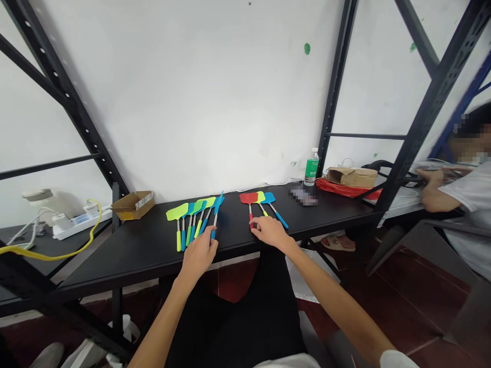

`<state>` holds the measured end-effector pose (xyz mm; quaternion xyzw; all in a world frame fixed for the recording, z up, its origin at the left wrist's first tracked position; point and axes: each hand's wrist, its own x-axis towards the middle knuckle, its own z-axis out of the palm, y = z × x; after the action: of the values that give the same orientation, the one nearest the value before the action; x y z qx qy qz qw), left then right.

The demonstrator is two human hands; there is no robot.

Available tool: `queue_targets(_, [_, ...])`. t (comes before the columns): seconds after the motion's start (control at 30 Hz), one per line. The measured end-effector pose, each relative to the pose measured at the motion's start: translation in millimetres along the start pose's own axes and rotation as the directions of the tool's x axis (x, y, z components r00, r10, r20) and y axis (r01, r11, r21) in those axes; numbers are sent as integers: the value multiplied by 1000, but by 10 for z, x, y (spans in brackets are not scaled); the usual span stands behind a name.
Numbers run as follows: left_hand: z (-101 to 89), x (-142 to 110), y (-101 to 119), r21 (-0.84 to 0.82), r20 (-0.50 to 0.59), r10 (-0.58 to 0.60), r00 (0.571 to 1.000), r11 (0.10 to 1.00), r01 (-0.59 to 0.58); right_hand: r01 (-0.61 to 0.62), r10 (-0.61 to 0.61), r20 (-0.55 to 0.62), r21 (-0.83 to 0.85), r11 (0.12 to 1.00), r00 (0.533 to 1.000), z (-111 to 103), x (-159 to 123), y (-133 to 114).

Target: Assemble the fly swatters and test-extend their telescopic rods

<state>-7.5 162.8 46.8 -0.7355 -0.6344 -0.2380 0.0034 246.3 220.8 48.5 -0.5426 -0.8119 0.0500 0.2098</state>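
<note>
My left hand [200, 251] is closed around the handle of a blue fly swatter [218, 203], whose head is turned nearly edge-on. To its left, several fly swatters in yellow-green, blue and green lie overlapping in a fanned row, among them a yellow-green fly swatter [177, 211] at the far end. My right hand [269, 231] pinches the handle of a red fly swatter [249, 198] lying on the black table [138, 245]. Beside that one, a yellow-green fly swatter [261, 197] and another blue fly swatter [269, 198] lie fanned out; my right hand partly hides the yellow-green handle.
An open cardboard box [134, 207] is at the table's left. At the back right stands a water bottle [311, 167] near a blurred item and a brown package [353, 177] on red plastic. Black metal posts [337, 76] rise at both sides. Another person [456, 189] sits at right.
</note>
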Motion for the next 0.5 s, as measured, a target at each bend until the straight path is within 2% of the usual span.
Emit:
queue_targets(0.23, [-26,31,20,-161,-72,34,997,986,-45,0,2,-23,77,997,1000,-65,1,51])
queue_targets(0.37, [-60,25,93,-175,-141,119,983,974,-143,57,-38,-80,251,966,996,-65,35,104])
queue_targets(0.43, [-85,9,149,-179,-185,155,970,966,-188,81,-45,-96,421,904,994,-56,70,117])
queue_targets(0.5, [-111,-14,211,-193,-215,184,959,955,-226,34,14,-70,637,770,997,-58,105,112])
